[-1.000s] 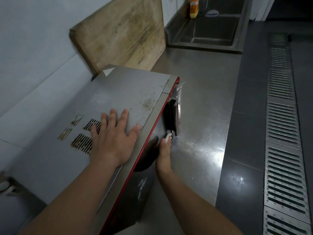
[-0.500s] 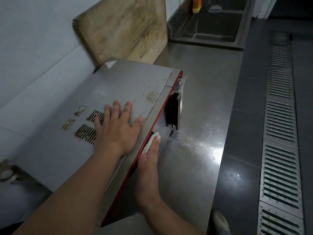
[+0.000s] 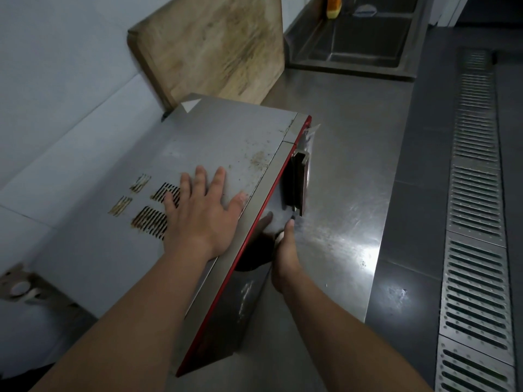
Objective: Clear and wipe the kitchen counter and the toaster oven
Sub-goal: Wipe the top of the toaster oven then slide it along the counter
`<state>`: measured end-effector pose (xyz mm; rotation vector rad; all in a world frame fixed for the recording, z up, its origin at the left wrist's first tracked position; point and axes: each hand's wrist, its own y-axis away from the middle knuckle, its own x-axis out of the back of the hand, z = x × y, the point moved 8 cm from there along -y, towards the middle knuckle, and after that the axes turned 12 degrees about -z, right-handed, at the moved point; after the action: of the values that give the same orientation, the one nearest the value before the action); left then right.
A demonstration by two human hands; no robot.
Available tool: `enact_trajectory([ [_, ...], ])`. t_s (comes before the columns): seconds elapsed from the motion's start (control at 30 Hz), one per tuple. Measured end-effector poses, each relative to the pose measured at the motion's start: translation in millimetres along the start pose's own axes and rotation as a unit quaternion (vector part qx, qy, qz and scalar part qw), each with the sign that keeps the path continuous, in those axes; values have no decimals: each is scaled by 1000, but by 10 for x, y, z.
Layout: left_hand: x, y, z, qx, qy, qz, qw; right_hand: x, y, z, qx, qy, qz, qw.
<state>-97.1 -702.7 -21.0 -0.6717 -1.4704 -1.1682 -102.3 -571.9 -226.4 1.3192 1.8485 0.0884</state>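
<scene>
Steel counter (image 3: 353, 165) runs to a sink (image 3: 356, 38) – wooden board (image 3: 220, 49) leans behind the toaster oven (image 3: 226, 142). Left hand (image 3: 203, 213) lies flat on top, fingers spread; right hand (image 3: 285, 250) presses a white cloth (image 3: 278, 236) against its dark door.

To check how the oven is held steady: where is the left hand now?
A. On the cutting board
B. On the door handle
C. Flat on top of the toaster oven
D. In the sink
C: the left hand lies open, palm down, on the toaster oven top beside the vent slots.
</scene>
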Motion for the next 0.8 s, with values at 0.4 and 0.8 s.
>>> enact_trajectory([
  [0.4,7,14,3,-4,2,3,1000,-1102,1492,-316,212,235,-99,943],
  [0.8,-3,21,-4,-7,15,3,1000,-890,715,-1123,175,215,5,961],
])
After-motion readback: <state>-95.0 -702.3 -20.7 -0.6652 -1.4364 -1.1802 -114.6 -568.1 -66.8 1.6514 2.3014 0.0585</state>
